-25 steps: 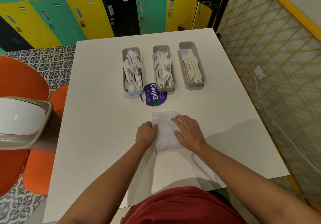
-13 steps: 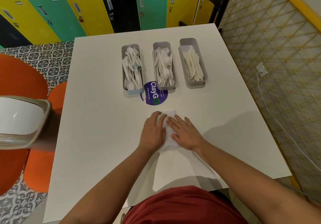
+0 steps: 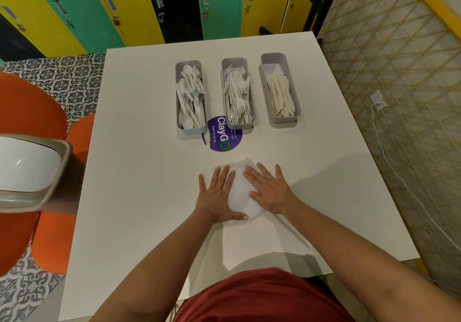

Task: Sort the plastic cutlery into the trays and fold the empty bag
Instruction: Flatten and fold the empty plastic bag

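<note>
Cutlery's all sorted in the three trays (image 3: 279,92). A second ago the left hand (image 3: 216,194) was pinching the bag (image 3: 240,192)'s edge; now it and the right hand (image 3: 270,189) both lie flat, pressing the fold down mid-table. Looks basically finished.

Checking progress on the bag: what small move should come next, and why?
Probably slide both palms outward to press the bag flat. The left hand and right hand lie flat on it, it looks puffy between them, and all cutlery sits in the trays.
</note>
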A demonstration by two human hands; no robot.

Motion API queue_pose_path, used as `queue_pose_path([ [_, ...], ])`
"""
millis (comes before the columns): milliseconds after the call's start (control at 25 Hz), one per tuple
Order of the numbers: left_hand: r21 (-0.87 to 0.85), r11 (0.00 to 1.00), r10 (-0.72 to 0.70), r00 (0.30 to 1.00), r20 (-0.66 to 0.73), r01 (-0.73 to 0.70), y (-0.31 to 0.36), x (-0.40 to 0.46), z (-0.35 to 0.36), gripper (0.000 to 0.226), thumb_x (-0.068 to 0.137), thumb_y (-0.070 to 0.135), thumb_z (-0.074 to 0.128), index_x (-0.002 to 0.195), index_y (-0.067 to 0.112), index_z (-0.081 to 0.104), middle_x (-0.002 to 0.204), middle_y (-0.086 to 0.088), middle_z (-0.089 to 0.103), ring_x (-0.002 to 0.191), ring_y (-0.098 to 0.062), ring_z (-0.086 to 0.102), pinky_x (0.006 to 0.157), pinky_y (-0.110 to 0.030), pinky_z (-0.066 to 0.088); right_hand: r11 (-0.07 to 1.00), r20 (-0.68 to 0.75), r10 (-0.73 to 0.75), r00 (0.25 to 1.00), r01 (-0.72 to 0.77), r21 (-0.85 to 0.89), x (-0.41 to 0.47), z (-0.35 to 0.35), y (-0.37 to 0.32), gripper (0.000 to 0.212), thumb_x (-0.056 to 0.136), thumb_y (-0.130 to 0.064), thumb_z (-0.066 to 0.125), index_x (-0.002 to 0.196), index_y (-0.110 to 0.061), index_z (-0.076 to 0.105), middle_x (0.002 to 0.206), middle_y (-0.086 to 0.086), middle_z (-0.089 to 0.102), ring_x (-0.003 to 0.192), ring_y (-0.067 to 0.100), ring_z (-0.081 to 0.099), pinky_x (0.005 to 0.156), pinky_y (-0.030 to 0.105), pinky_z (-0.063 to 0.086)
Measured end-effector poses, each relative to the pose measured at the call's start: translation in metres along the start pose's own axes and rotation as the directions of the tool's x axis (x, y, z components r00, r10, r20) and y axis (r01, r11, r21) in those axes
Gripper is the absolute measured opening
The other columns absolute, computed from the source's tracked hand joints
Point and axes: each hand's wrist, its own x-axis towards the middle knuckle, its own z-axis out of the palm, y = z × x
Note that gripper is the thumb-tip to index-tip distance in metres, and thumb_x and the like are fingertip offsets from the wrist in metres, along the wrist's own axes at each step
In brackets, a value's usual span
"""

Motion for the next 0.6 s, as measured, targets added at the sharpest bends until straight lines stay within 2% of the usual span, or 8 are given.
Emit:
queue_pose_path([
  [40,0.002,1.000,-0.003,1.000,0.012,0.003,-0.003,0.000,-0.001,0.122,0.065,0.086,0.043,0.146,0.021,-0.022,0.154,-0.001,-0.028,0.143,-0.021,-0.025,0.110,-0.059,-0.015,0.999,0.036,0.031,0.999,-0.032,0.017,-0.001,0.000,0.005,0.061,0.086,-0.048,0.023,0.140,-0.025,0.043,0.145,-0.003,0.045,0.130,0.025,0.048,0.093,0.065,0.039],
  [80,0.003,1.000,-0.004,1.000,0.020,0.004,-0.006,0.001,0.000,0.122,0.063,0.088,0.040,0.146,0.022,-0.021,0.154,-0.001,-0.028,0.143,-0.021,-0.025,0.110,-0.059,-0.015,0.999,0.037,0.042,0.998,-0.042,0.018,-0.001,0.002,0.008,0.059,0.086,-0.047,0.026,0.138,-0.026,0.046,0.142,-0.003,0.049,0.127,0.025,0.052,0.090,0.064,0.041],
  [120,0.003,1.000,0.004,1.000,0.013,-0.004,-0.008,0.000,-0.001,0.122,0.060,0.090,0.033,0.147,0.023,-0.020,0.155,-0.001,-0.028,0.143,-0.021,-0.024,0.110,-0.059,-0.015,0.998,0.042,0.052,0.998,-0.053,0.025,-0.002,0.002,0.010,0.061,0.085,-0.047,0.022,0.140,-0.028,0.042,0.145,-0.003,0.045,0.130,0.026,0.048,0.093,0.065,0.038],
  [200,-0.031,0.998,0.047,0.997,-0.061,-0.049,-0.010,-0.003,-0.001,0.116,0.058,0.090,0.017,0.149,0.025,-0.011,0.157,-0.003,-0.020,0.145,-0.023,-0.019,0.110,-0.058,-0.014,0.999,-0.010,0.023,1.000,-0.023,0.029,-0.001,0.000,0.010,0.073,0.080,-0.052,0.000,0.149,-0.031,0.016,0.158,-0.005,0.016,0.145,0.024,0.019,0.108,0.065,0.017],
  [280,-0.092,0.981,0.147,0.959,-0.242,-0.173,-0.008,-0.011,-0.001,0.099,0.069,0.085,0.022,0.149,0.026,0.016,0.159,-0.007,0.009,0.147,-0.027,0.005,0.111,-0.061,0.000,0.996,-0.004,0.059,0.998,-0.059,0.067,-0.001,0.002,0.008,0.076,0.077,-0.053,-0.012,0.149,-0.032,-0.003,0.159,-0.008,-0.008,0.147,0.019,-0.005,0.113,0.059,0.002],
  [360,-0.078,0.946,0.270,0.901,-0.340,-0.314,-0.006,-0.022,0.002,0.074,0.074,0.074,0.041,0.134,0.029,0.041,0.143,-0.006,0.046,0.134,-0.028,0.040,0.104,-0.063,0.024,0.993,-0.008,0.092,0.996,-0.091,0.076,-0.002,0.002,0.006,0.059,0.094,-0.049,0.003,0.149,-0.031,-0.008,0.158,-0.009,-0.014,0.147,0.017,-0.010,0.114,0.057,0.001],
  [440,-0.064,0.932,0.327,0.903,-0.279,-0.357,-0.007,-0.027,0.008,0.062,0.071,0.062,0.049,0.124,0.029,0.052,0.129,-0.001,0.058,0.121,-0.026,0.055,0.098,-0.062,0.034,0.989,-0.020,0.114,0.993,-0.111,0.100,-0.003,0.002,0.003,0.056,0.100,-0.041,0.017,0.149,-0.029,-0.008,0.158,-0.008,-0.014,0.147,0.016,-0.010,0.114,0.057,0.002],
  [600,-0.133,0.955,0.245,0.957,-0.157,-0.267,-0.009,-0.033,0.013,0.045,0.077,0.039,0.044,0.113,0.023,0.066,0.119,0.002,0.066,0.111,-0.022,0.064,0.086,-0.055,0.051,0.981,-0.036,0.155,0.987,-0.150,0.125,-0.005,0.000,-0.003,0.057,0.100,-0.041,0.020,0.150,-0.027,-0.005,0.158,-0.006,-0.013,0.147,0.018,-0.008,0.115,0.055,0.004],
])
